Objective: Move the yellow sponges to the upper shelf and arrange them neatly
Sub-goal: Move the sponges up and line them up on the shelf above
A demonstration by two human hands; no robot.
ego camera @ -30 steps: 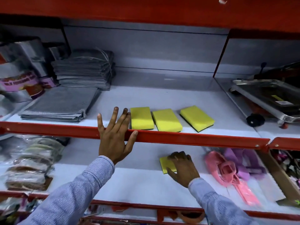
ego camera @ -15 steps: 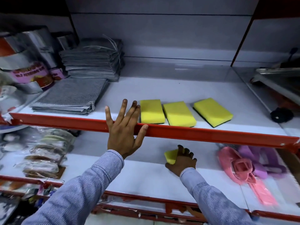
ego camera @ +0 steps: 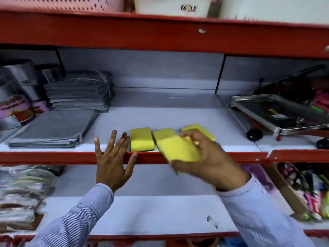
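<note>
Three yellow sponges lie in a row near the front of the upper shelf: a left sponge, a middle sponge and a right sponge, the last two partly hidden. My right hand is shut on a fourth yellow sponge, held tilted and blurred in front of the shelf's red front rail. My left hand rests open on that rail, fingers spread, just left of the left sponge.
Folded grey cloths and a taller grey stack fill the upper shelf's left. A steel tray sits at the right past a divider. The lower shelf holds bagged scrubbers at left and colourful items at right.
My right hand has lifted the yellow sponge from the lower shelf up to the red rail. The left hand has stayed on the rail. The camera has tilted up.
</note>
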